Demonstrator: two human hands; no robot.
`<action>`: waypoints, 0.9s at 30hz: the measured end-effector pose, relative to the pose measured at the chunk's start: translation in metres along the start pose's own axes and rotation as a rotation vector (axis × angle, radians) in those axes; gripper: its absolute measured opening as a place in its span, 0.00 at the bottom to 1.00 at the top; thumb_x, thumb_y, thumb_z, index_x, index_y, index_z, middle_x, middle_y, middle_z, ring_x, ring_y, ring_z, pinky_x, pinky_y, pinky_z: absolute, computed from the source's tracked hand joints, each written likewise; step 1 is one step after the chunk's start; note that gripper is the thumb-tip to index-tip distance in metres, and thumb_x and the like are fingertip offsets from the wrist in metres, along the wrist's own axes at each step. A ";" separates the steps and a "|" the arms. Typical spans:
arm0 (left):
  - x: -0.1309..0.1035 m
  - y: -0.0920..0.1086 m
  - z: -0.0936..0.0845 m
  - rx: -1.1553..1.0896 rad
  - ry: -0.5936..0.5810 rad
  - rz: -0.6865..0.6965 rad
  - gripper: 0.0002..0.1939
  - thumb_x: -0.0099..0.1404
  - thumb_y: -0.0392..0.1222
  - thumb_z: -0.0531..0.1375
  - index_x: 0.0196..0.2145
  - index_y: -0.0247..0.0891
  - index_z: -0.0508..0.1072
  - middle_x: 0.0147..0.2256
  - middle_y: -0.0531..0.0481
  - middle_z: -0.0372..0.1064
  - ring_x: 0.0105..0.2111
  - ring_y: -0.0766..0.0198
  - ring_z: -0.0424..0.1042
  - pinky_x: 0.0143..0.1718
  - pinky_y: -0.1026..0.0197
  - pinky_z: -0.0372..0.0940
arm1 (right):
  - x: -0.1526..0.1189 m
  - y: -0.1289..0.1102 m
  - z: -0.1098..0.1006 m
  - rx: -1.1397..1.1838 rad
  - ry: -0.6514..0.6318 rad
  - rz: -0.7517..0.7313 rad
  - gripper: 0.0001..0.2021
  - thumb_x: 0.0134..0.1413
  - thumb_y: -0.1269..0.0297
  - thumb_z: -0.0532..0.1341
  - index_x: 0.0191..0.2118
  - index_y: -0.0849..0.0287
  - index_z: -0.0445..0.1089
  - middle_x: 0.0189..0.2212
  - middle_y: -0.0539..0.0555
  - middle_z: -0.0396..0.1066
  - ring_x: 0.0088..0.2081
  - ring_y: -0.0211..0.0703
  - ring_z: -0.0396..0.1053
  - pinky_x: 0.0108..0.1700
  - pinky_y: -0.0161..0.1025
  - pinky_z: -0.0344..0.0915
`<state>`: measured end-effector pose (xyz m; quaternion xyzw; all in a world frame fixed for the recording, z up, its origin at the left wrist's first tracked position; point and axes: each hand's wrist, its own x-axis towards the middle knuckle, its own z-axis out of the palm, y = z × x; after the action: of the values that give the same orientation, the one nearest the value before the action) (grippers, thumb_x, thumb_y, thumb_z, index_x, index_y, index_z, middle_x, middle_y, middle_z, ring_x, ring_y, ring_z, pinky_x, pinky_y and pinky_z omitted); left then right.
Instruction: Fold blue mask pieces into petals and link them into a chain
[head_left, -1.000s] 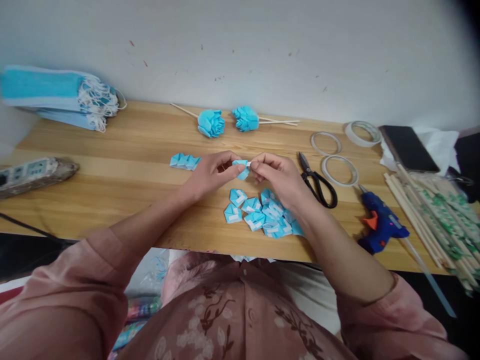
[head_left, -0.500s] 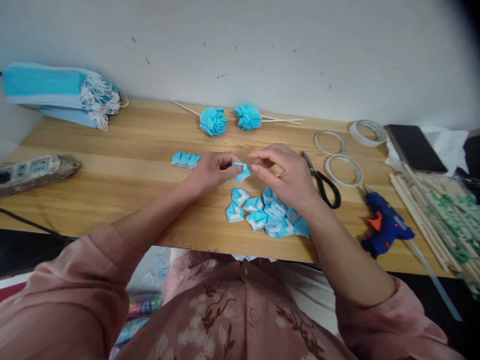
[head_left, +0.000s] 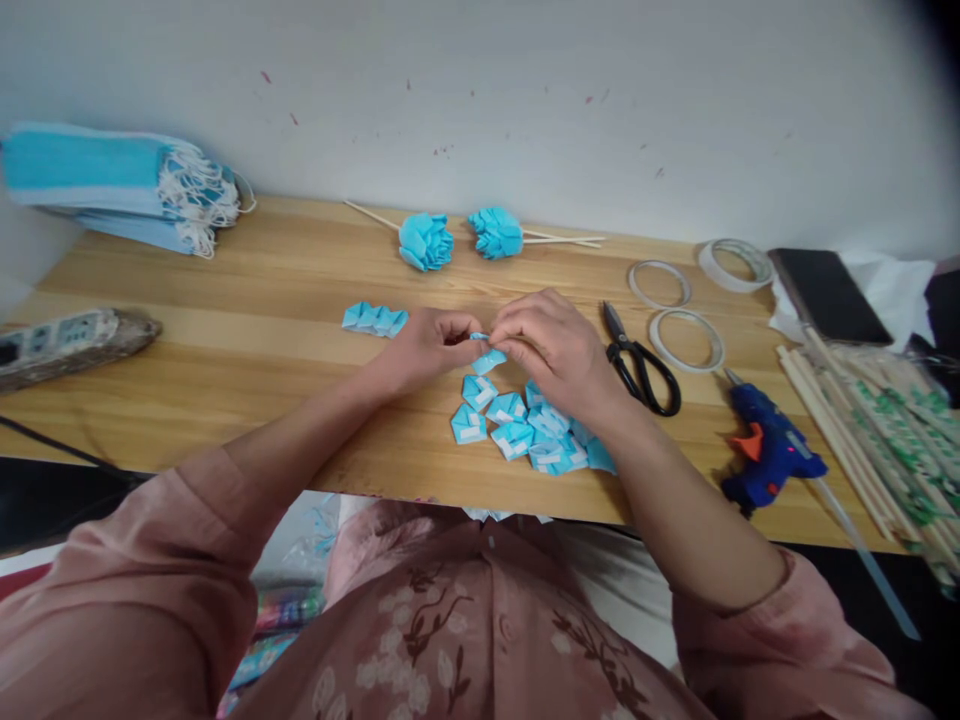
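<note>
A small folded blue petal piece [head_left: 489,360] is pinched in the fingers of my left hand [head_left: 435,350]. My right hand [head_left: 551,345] has its thumb and fingertips pressed together at the top edge of that piece; what lies between them is too small to make out. Below my hands lies a group of similar blue folded pieces [head_left: 514,438], several with white strips on them, partly hidden by my right wrist. Left of my left hand, a row of overlapping blue folded pieces [head_left: 373,319] rests on the table.
Two blue flowers [head_left: 426,242] on sticks lie at the back. To the right are black scissors [head_left: 637,360], tape rolls [head_left: 686,340], a blue glue gun [head_left: 772,445], a dark phone-like slab [head_left: 829,295] and wooden sticks [head_left: 840,430]. Face masks [head_left: 90,165] and a power strip [head_left: 82,340] sit left.
My right hand has moved left, and its fingertips have closed at the edge of the blue piece. The piece sits slightly lower and is tilted differently in my left hand.
</note>
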<state>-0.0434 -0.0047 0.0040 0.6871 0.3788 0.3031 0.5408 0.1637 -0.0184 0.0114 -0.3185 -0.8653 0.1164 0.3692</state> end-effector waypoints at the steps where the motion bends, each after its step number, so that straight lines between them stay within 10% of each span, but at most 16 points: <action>1: 0.000 0.000 0.000 -0.004 0.000 -0.004 0.14 0.61 0.48 0.62 0.24 0.35 0.68 0.21 0.58 0.52 0.22 0.72 0.51 0.24 0.65 0.45 | 0.000 0.000 0.000 0.003 0.000 0.002 0.09 0.70 0.63 0.56 0.39 0.55 0.73 0.40 0.53 0.76 0.44 0.47 0.72 0.48 0.46 0.64; 27: 0.001 0.000 0.000 0.057 0.010 -0.044 0.11 0.60 0.45 0.60 0.26 0.35 0.70 0.22 0.57 0.57 0.24 0.72 0.55 0.25 0.67 0.51 | -0.003 -0.001 0.004 0.024 -0.033 0.142 0.07 0.68 0.64 0.54 0.37 0.55 0.66 0.35 0.53 0.73 0.39 0.46 0.69 0.42 0.42 0.62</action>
<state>-0.0434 -0.0041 0.0038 0.6923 0.4047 0.2838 0.5258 0.1617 -0.0213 0.0071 -0.3727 -0.8449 0.1580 0.3496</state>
